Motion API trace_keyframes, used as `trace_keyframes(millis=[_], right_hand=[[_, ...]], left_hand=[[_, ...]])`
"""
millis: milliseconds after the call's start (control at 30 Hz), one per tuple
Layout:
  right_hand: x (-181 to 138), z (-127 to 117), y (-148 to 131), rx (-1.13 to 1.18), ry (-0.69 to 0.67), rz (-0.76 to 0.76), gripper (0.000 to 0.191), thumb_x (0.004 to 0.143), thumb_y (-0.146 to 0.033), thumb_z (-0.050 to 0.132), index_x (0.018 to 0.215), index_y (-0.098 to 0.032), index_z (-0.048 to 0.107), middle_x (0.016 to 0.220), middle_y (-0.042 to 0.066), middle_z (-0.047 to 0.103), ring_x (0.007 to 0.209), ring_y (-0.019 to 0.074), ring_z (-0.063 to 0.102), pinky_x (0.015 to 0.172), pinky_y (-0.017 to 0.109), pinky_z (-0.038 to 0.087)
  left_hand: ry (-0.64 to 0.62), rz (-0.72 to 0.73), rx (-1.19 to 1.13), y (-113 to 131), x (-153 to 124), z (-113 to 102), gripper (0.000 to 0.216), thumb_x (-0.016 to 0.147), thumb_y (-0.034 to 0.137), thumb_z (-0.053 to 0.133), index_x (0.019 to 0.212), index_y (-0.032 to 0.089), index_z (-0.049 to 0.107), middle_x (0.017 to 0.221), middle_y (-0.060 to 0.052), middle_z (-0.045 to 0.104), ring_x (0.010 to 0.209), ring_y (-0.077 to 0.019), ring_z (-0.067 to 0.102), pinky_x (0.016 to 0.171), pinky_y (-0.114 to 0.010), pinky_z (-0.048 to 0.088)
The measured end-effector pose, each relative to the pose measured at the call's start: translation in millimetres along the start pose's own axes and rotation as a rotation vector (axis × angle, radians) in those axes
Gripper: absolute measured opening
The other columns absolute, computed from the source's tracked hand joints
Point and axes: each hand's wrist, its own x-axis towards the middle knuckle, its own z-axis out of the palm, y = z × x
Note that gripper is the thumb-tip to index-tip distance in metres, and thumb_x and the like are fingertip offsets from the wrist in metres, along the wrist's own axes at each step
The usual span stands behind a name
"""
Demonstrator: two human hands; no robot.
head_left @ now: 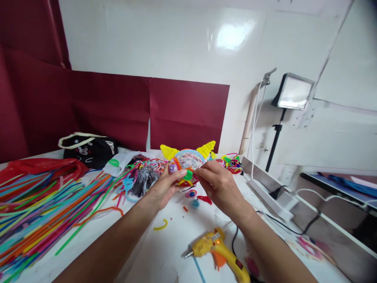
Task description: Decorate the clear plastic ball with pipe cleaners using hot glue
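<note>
Both my hands hold up a round craft mask (188,160) with yellow pipe-cleaner horns, a blue rim and a green coil in the middle. My left hand (163,186) grips its lower left edge, fingers curled around it. My right hand (216,182) pinches the piece at its centre right, beside the green coil. Below the hands, small coiled eye pieces (192,193) and a red scrap (204,199) lie on the white table (165,243).
A yellow glue gun (219,251) lies near the front with its cord. A big spread of coloured pipe cleaners (44,208) fills the left. A black bag (88,149), a second small mask (232,163), a power strip (271,198) and a lamp stand (291,94) are around.
</note>
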Motion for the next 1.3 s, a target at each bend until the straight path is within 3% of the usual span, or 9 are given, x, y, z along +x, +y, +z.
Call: trace_keyframes(millis=[233,433,700,900,1033,1300], right_hand=[[0,-1,-2,-0.044,-0.038,0.023,0.020,0.098,-0.014,0.052,0.094,-0.016,0.071,0.085,0.008,0.066,0.078,0.0174,0.061,0.070,0.028,0.050],[0,0,-3,-0.050,-0.067,0.034,0.021,0.098,-0.013,0.051,0.092,-0.015,0.071,0.086,0.009,0.066,0.078,0.0173,0.061,0.070,0.028,0.049],[-1,1,-3,-0.017,-0.118,0.082,0.019,0.097,-0.013,0.053,0.092,-0.016,0.071,0.086,0.008,0.066,0.078,0.0168,0.061,0.071,0.027,0.048],[0,-4,-5,0.049,-0.171,0.127,0.017,0.095,-0.010,0.055,0.095,-0.014,0.071,0.088,0.007,0.064,0.078,0.0169,0.061,0.071,0.028,0.048],[0,-9,-6,0.101,-0.220,0.148,0.020,0.092,-0.006,0.055,0.098,-0.016,0.071,0.091,0.006,0.064,0.080,0.0165,0.062,0.075,0.029,0.049],[1,-14,-4,0.164,-0.159,0.142,0.019,0.087,-0.003,0.059,0.094,-0.017,0.071,0.086,0.005,0.070,0.076,0.0153,0.065,0.070,0.026,0.048]], left_hand=[[0.067,0.024,0.025,-3,-2,8,0.075,0.067,0.019,0.084,0.131,0.029,0.047,0.108,-0.005,0.071,0.087,-0.0216,0.071,0.075,-0.038,0.060],[0.100,0.058,-0.017,-10,-3,11,0.089,0.069,0.015,0.083,0.140,0.033,0.032,0.110,-0.004,0.072,0.089,-0.0201,0.072,0.077,-0.036,0.059],[0.118,0.047,-0.008,-17,-4,12,0.083,0.074,0.020,0.081,0.139,0.036,0.031,0.104,-0.003,0.073,0.089,-0.0196,0.073,0.078,-0.035,0.059],[0.159,0.035,-0.017,-21,-3,12,0.092,0.074,0.019,0.080,0.144,0.035,0.022,0.102,-0.004,0.073,0.090,-0.0219,0.073,0.072,-0.034,0.059],[0.154,0.054,-0.007,-22,-3,12,0.088,0.074,0.020,0.079,0.144,0.035,0.027,0.104,-0.004,0.073,0.093,-0.0232,0.072,0.074,-0.036,0.059],[0.173,0.025,0.005,-24,-4,10,0.094,0.073,0.023,0.079,0.147,0.038,0.022,0.105,-0.004,0.073,0.078,-0.0225,0.073,0.069,-0.040,0.061]])
